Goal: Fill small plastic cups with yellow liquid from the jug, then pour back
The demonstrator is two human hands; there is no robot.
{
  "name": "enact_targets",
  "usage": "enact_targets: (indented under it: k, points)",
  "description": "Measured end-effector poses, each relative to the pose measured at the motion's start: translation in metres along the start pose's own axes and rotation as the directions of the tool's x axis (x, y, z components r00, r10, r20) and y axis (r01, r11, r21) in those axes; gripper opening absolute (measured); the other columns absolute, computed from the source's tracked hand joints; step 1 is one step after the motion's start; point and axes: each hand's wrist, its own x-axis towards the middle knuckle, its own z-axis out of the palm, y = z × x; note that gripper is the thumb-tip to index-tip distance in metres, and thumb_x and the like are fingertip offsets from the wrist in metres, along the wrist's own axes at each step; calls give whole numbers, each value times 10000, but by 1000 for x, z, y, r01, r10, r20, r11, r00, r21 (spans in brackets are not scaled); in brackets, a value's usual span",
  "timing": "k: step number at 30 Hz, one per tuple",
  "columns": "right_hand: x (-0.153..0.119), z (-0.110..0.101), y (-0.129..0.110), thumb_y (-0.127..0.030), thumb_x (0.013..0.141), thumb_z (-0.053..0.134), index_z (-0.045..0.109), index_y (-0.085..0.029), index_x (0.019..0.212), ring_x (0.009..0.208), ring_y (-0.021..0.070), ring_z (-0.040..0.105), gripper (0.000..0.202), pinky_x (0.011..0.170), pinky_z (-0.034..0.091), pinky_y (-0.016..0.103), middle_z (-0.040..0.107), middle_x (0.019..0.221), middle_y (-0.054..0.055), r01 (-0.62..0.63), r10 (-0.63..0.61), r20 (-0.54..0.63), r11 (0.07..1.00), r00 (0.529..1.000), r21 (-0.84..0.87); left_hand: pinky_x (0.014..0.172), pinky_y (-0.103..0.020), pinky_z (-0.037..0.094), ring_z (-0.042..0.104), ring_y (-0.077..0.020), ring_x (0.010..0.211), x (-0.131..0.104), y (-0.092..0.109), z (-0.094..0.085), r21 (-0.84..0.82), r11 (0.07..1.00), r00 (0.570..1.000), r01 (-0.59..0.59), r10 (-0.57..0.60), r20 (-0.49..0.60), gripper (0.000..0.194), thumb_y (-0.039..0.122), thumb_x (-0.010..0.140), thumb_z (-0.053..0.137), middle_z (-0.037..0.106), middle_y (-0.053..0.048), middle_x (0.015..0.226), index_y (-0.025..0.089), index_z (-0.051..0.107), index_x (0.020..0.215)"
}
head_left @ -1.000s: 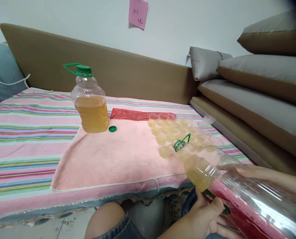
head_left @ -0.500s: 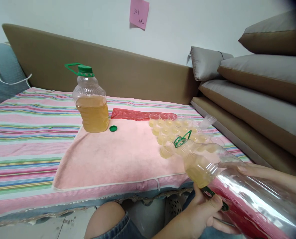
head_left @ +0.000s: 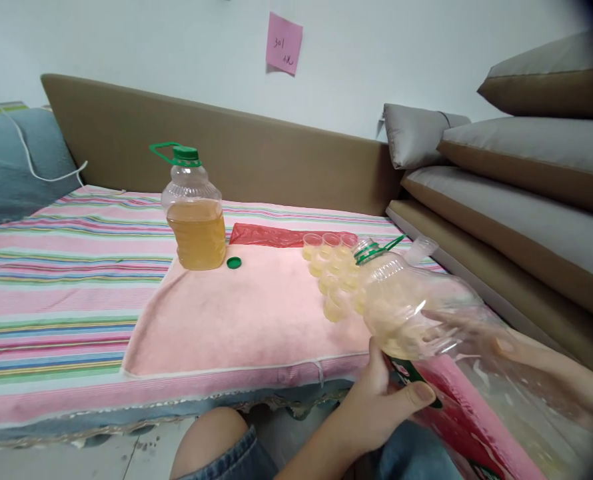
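Observation:
Both my hands hold a large clear plastic bottle with a red label and a green ring handle at its uncapped neck. It lies tilted, its mouth pointing left and slightly up, with a little pale yellow liquid inside. My left hand grips it from below near the label. My right hand wraps its far side, partly seen through the plastic. Behind the neck stand rows of small clear cups with pale yellow liquid; the bottle hides several of them.
A capped bottle of yellow liquid stands on the pink towel, beside a loose green cap. A red plastic bag lies behind. Stacked cushions rise at the right. A clear empty-looking cup lies near them.
The bottle's neck has lifted from a lower tilt toward the cups, and its liquid has run back from the neck. The view has shifted slightly.

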Motion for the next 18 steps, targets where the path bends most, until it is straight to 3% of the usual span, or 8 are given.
enact_targets:
  k: [3, 6, 9, 12, 14, 15, 18]
  points:
    - [-8, 19, 3, -626, 685, 693, 534, -341, 1401, 1307, 363, 514, 786, 1086, 396, 513, 581, 1415, 89, 98, -92, -54, 985, 994, 144, 987, -416, 465, 575, -284, 1191, -3, 15, -3, 27, 993, 993, -113, 113, -11, 798, 510, 753, 753, 555, -135, 1335, 220, 372, 1391]
    - [-8, 35, 7, -619, 644, 737, 562, -360, 1363, 1379, 358, 430, 784, 1121, 367, 503, 500, 1495, 56, 191, -175, -98, 964, 980, 185, 1010, -441, 442, 584, -296, 1172, -11, 29, -9, 122, 985, 989, -124, 132, -63, 818, 535, 746, 748, 573, -140, 1318, 225, 374, 1405]
    - [3, 51, 14, -607, 624, 765, 477, -406, 1411, 1416, 346, 375, 861, 1143, 339, 512, 439, 1540, 17, 249, -230, -111, 946, 967, 207, 991, -457, 448, 609, -298, 1115, -22, 42, -15, 230, 967, 972, -108, 151, -179, 930, 591, 718, 744, 599, -152, 1282, 237, 300, 1454]
    - [22, 72, 18, -560, 674, 765, 357, -417, 1472, 1445, 315, 331, 908, 1177, 286, 506, 397, 1564, -6, 380, -361, -120, 894, 925, 239, 1014, -453, 431, 613, -279, 1113, -33, 55, -19, 298, 944, 910, -145, 245, -335, 910, 616, 766, 682, 554, -171, 1336, 231, 241, 1463]
    - [38, 92, 16, -536, 702, 760, 351, -382, 1476, 1428, 309, 361, 888, 1182, 286, 481, 428, 1542, 20, 484, -470, -118, 835, 875, 262, 1056, -432, 404, 584, -265, 1177, -38, 63, -21, 337, 924, 813, -182, 334, -477, 801, 597, 826, 620, 528, -177, 1361, 208, 267, 1429]
    - [47, 104, 13, -524, 717, 758, 358, -364, 1471, 1406, 305, 396, 868, 1177, 300, 463, 454, 1520, 35, 527, -517, -111, 807, 849, 268, 1077, -417, 390, 556, -259, 1225, -40, 67, -23, 358, 911, 736, -204, 384, -557, 736, 575, 852, 595, 517, -175, 1374, 201, 290, 1408]
    - [81, 145, -3, -474, 746, 767, 346, -343, 1468, 1321, 286, 493, 846, 1149, 345, 433, 499, 1457, 53, 633, -644, -47, 733, 764, 251, 1135, -384, 345, 438, -242, 1362, -47, 76, -29, 454, 852, 422, -261, 524, -740, 566, 493, 915, 518, 446, -145, 1455, 216, 343, 1376]
